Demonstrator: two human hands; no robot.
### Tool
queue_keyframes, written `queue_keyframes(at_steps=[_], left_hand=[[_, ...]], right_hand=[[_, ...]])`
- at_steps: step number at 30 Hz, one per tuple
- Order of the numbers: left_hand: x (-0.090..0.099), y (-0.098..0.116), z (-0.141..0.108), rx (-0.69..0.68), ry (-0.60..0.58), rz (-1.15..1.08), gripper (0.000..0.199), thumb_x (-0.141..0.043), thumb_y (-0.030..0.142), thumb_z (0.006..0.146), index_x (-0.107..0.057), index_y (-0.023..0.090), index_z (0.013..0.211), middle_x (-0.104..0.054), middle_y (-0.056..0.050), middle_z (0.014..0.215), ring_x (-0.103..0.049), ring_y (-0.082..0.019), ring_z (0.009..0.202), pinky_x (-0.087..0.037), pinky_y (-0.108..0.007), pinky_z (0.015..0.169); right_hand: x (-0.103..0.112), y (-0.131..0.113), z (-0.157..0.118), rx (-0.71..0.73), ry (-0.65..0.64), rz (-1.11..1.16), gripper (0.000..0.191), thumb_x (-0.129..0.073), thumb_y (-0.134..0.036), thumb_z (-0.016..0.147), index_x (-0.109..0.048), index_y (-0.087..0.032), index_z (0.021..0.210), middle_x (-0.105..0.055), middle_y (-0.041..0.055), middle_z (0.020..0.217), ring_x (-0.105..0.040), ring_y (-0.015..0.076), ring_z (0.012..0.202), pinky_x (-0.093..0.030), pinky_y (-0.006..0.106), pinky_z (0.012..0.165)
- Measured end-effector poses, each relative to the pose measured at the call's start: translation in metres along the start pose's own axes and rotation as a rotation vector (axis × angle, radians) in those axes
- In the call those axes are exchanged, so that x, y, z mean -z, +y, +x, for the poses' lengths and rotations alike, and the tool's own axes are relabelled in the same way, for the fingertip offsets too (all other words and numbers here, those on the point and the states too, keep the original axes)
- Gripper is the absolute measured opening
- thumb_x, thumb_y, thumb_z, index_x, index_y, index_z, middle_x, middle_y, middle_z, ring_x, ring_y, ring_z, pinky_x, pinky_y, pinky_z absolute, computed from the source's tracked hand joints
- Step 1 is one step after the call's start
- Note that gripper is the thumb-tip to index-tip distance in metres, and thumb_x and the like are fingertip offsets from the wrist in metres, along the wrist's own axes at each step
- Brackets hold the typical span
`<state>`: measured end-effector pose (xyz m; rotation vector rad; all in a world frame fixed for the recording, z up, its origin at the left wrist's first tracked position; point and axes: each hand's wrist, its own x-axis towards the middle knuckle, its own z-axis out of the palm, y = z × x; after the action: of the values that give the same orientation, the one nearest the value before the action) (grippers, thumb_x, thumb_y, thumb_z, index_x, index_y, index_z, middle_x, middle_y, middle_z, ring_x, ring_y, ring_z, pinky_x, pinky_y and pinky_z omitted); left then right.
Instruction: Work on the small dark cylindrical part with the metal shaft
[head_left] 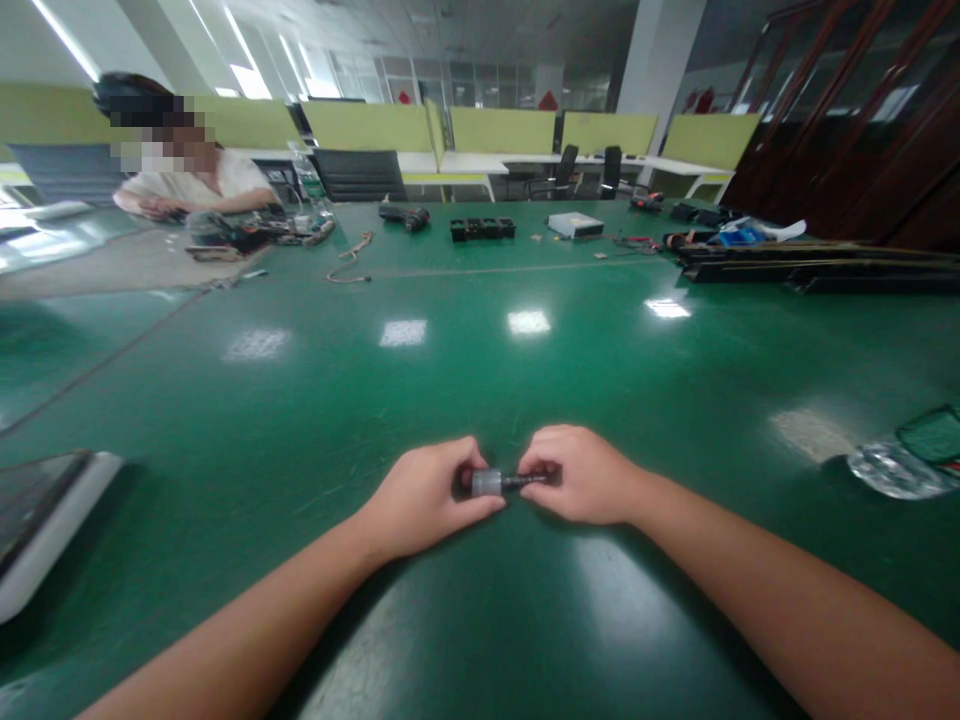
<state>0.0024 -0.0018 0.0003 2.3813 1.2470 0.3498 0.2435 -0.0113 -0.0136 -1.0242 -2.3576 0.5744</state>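
Low in the middle of the head view, both hands close on one small part held level just over or on the green table (465, 380). My left hand (424, 495) grips the grey cylinder (487, 483) between thumb and fingers; a dark reddish end shows inside the grasp. From the cylinder's right side a thin dark rod (514, 481) sticks out, and my right hand (581, 475) pinches it with thumb and fingertips. The rod's far end is partly hidden by the right fingers. Its exact kind cannot be made out.
At the left edge lies a flat dark device with a white rim (67, 520). A shiny clear plastic item (896, 470) is at the right. Further back are a power drill (405, 217), a black block (482, 229), a white box (575, 225) and black rails (810, 265). Another person (195, 180) sits far left.
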Motion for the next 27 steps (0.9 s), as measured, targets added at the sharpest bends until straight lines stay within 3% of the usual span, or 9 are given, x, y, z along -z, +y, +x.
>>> queue_keyframes(at_steps=[27], left_hand=[[0.000, 0.000, -0.001, 0.002, 0.001, -0.007, 0.032, -0.069, 0.051, 0.079, -0.060, 0.021, 0.086, -0.066, 0.002, 0.074, -0.059, -0.015, 0.063, -0.037, -0.025, 0.058]], right_hand=[[0.016, 0.007, -0.003, -0.079, -0.044, 0.000, 0.009, -0.074, -0.016, 0.073, -0.072, -0.018, 0.081, -0.066, -0.0003, 0.074, -0.058, 0.0120, 0.067, -0.043, 0.025, 0.067]])
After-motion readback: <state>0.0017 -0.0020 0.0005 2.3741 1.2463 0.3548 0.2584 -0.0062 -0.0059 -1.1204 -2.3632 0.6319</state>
